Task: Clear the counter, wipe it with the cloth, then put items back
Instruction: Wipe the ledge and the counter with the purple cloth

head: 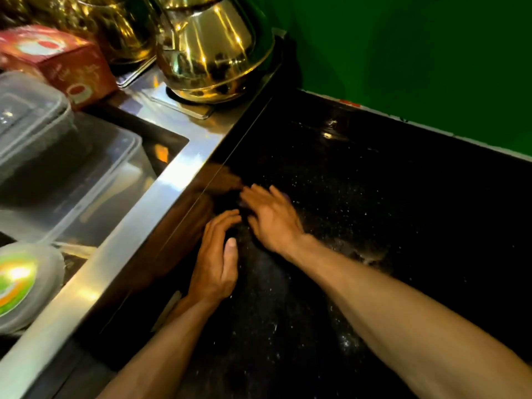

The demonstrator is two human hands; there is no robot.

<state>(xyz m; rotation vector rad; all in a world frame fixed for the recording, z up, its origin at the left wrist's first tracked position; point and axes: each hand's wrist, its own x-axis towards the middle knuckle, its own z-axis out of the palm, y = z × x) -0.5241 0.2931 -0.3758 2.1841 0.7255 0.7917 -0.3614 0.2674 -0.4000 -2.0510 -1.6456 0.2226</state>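
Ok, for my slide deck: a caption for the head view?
On the speckled black counter, left hand and right hand close together beside the steel sink, gold kettle behind.

This is a kitchen. A black speckled stone counter (374,197) fills 3 to 6 o'clock. A steel sink (138,214) at 9 o'clock holds clear plastic containers (57,168). At 11 to 12 o'clock, a gold kettle (213,50) stands near a red box (66,61) printed with a teacup.

The black speckled counter (374,174) is glossy, with pale wet smears. A dark bunch near its left edge may be the cloth (240,216). The brass kettle (213,53) and red box (66,61) stand off it, at the back left.
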